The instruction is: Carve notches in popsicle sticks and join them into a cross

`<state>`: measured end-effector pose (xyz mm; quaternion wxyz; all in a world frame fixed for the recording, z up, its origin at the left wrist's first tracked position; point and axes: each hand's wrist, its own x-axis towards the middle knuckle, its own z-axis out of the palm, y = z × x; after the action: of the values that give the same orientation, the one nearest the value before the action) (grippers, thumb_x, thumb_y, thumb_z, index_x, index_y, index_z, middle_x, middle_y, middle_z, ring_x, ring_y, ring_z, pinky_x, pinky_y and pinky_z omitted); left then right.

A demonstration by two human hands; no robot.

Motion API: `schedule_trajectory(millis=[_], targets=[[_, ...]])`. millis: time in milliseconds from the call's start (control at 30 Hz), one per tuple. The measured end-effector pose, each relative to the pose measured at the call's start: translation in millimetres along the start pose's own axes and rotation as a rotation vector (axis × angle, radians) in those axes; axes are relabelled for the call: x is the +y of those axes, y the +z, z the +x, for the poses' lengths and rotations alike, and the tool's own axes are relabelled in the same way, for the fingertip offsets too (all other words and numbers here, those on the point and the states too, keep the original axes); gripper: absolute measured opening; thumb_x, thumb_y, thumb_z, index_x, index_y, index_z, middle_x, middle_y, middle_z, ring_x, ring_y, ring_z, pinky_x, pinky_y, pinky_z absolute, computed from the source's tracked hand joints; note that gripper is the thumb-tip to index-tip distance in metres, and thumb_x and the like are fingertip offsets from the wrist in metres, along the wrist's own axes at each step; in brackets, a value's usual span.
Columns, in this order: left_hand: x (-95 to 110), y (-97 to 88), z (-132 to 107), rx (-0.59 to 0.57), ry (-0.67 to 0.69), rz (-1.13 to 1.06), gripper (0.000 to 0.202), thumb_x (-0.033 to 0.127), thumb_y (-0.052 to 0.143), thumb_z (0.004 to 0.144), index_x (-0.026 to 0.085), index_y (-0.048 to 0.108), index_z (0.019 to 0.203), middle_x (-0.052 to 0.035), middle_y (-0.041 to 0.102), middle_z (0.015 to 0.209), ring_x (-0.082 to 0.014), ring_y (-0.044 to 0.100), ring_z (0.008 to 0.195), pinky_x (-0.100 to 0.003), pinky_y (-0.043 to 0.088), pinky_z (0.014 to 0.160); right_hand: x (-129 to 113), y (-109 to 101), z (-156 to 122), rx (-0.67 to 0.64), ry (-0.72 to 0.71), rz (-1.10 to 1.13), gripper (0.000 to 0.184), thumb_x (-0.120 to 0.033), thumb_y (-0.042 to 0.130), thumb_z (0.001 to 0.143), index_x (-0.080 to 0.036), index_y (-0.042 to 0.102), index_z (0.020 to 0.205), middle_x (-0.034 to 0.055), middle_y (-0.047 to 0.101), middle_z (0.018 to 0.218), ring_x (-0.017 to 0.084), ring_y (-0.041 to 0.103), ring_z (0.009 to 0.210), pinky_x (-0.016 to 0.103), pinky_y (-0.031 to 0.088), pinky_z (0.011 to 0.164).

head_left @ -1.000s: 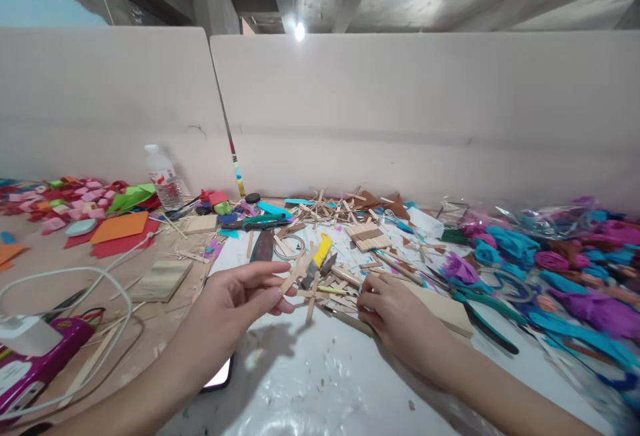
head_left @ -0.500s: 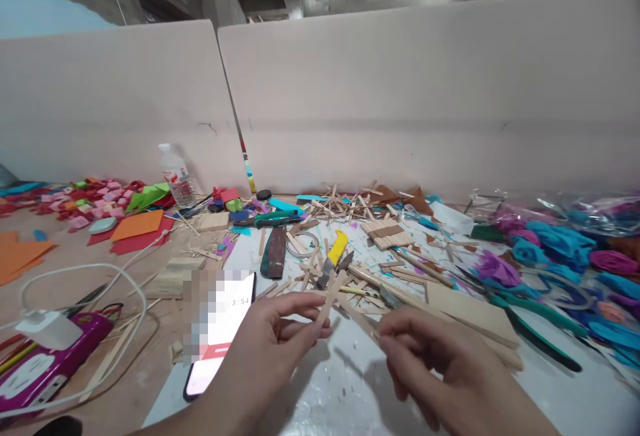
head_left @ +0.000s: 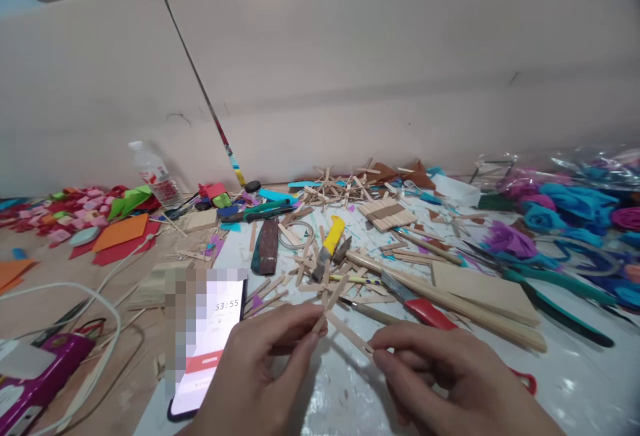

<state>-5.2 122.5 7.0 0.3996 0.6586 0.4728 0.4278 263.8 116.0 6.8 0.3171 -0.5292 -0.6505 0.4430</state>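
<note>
My left hand is closed, thumb and fingers pinching craft sticks that seem to cross at the fingertips. Another flat craft stick is pinched at its near end by my right hand. Its far end reaches the sticks in my left hand; whether they touch or are joined, I cannot tell. Both hands are above a white board with small specks on it. Just beyond the fingertips lie loose sticks and a yellow-handled utility knife.
A lit phone lies beside my left hand. Beyond my right hand are a red-handled tool, a long wooden handle and green-handled pliers. Farther back are a banded bundle of sticks, a stick pile and a bottle.
The view has tilted down and shifted right. My right hand's stick now meets the left hand's sticks at the fingertips. The red-handled tool shows more clearly.
</note>
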Motion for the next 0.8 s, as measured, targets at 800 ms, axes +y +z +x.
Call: schedule_trajectory(millis=[800], targets=[[24,-11.8,12,-0.053,-0.157,-0.066,0.011,0.041,0.095,0.091,0.032,0.100,0.095,-0.0054,0.089,0.081,-0.0247,0.084,0.076,-0.029,0.067,0.070,-7,5,2,-0.112,-0.068,-0.054,0.046,-0.063,0.070,0.111,-0.029,0.087,0.084,0.0033,0.079,0.077,0.024,0.067,0.074,0.033,0.050,0.064]])
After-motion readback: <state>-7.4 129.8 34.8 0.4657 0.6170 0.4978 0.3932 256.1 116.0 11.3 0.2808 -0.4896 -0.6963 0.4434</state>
